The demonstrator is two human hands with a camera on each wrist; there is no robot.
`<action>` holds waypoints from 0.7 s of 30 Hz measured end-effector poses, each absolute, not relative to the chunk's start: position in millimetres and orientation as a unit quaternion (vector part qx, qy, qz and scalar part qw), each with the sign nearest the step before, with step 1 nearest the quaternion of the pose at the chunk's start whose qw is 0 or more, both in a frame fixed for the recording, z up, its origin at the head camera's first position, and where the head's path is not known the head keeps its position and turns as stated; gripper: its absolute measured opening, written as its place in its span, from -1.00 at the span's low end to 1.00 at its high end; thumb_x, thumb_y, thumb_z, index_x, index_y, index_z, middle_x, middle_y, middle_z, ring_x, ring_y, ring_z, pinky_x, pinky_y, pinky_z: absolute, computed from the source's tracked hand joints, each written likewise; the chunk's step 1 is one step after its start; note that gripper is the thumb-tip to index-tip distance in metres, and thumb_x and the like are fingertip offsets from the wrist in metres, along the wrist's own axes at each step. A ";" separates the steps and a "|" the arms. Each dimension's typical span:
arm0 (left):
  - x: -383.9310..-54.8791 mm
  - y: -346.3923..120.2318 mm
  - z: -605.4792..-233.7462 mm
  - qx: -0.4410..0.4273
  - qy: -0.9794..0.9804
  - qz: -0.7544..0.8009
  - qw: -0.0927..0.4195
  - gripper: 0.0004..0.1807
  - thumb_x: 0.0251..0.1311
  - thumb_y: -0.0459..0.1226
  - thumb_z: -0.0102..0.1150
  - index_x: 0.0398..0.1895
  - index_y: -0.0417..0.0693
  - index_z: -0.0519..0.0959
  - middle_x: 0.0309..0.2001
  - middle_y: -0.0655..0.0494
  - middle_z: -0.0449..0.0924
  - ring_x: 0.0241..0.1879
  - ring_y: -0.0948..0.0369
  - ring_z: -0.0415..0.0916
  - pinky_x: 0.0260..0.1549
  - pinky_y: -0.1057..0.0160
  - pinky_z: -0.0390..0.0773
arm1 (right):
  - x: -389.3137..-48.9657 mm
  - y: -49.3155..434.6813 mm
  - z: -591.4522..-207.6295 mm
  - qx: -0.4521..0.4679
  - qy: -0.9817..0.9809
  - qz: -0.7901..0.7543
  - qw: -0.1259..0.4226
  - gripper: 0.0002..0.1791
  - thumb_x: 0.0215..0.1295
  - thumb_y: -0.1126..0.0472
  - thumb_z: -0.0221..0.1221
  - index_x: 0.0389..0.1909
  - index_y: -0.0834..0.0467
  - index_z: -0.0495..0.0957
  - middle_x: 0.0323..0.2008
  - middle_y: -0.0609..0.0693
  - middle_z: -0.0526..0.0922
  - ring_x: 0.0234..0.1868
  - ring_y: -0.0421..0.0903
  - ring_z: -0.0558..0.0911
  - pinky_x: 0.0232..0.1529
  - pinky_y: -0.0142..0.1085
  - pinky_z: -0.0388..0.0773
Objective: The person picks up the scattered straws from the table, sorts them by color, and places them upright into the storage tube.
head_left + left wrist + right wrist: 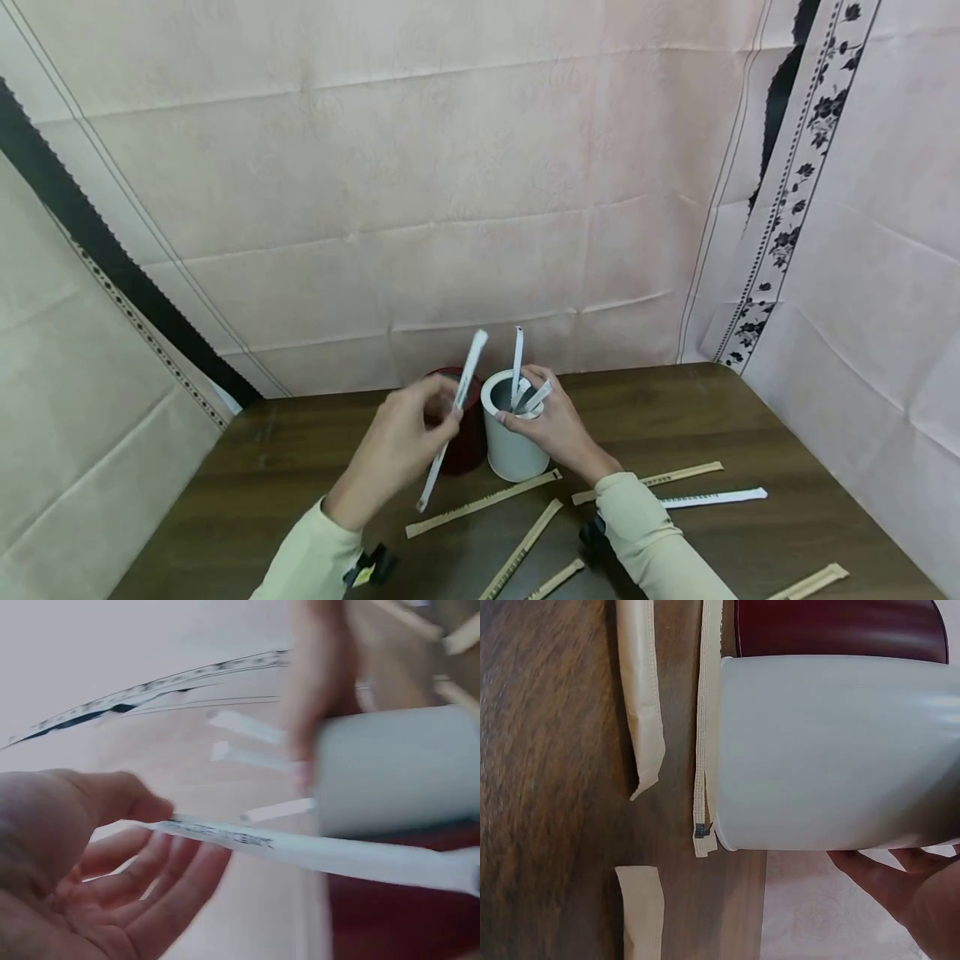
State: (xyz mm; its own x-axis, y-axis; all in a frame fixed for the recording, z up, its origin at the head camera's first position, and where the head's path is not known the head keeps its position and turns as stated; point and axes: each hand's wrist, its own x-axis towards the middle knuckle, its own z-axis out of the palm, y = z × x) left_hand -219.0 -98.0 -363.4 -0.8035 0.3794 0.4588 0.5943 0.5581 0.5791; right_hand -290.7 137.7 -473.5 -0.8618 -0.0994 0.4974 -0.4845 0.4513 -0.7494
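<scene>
My left hand (408, 427) pinches a slim white paper-wrapped stick (330, 855) with dark print, between thumb and fingers. It is held at a tilt in front of a dark red cup (467, 446), partly hiding that cup. To the right of it stands a white cup (516, 452) with several white wrapped sticks (517, 364) poking out of its mouth. My right hand (561, 427) grips the white cup near its rim, thumb at the front and fingers round the far right side. In the right wrist view, the cup's smooth wall fills much of the picture.
Several brown paper-wrapped sticks (483, 503) lie scattered on the dark wooden table (315, 467), one right before the white cup. A white wrapped stick (716, 498) lies by the right sleeve. Pale cloth (450, 183) hangs behind and at both sides.
</scene>
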 end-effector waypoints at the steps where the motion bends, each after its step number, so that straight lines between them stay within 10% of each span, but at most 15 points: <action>1: -221.5 -95.2 -355.5 -0.279 -0.865 -0.387 0.160 -0.86 0.25 -0.35 0.28 -0.17 0.05 0.63 -0.38 0.27 0.66 -0.38 0.34 0.59 -0.44 0.31 0.58 | -290.2 137.8 -474.1 0.175 -0.829 0.495 0.192 -0.12 0.06 -0.06 0.48 0.40 0.08 0.38 0.32 -0.03 0.31 0.27 0.03 0.41 0.15 -0.03 0.44; 12: -266.9 -56.9 -323.9 -0.279 -0.787 -0.490 0.251 -0.81 0.25 -0.27 0.33 -0.12 -0.13 0.63 -0.25 0.09 0.71 -0.24 0.20 0.68 -0.23 0.22 0.67 | -290.6 141.9 -473.4 0.177 -0.835 0.484 0.195 -0.16 0.06 -0.07 0.48 0.37 0.06 0.41 0.31 -0.03 0.31 0.23 0.00 0.44 0.15 -0.04 0.45; 21: -285.4 -51.6 -360.8 -0.228 -0.873 -0.411 0.134 -0.57 0.22 -0.18 0.37 0.11 -0.15 0.59 -0.17 0.07 0.72 -0.23 0.22 0.69 -0.25 0.19 0.66 | -290.0 150.6 -470.5 0.201 -0.841 0.465 0.189 -0.18 0.07 -0.07 0.47 0.35 0.09 0.43 0.31 0.01 0.34 0.23 0.02 0.43 0.11 -0.05 0.47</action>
State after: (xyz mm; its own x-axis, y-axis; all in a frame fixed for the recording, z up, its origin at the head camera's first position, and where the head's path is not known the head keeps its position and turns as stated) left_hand -285.4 -51.6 -360.8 -0.8604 0.2868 0.4213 0.5074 0.5587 0.6560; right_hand -290.0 150.6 -470.5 -0.8477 -0.1625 0.5049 -0.5139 0.4873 -0.7060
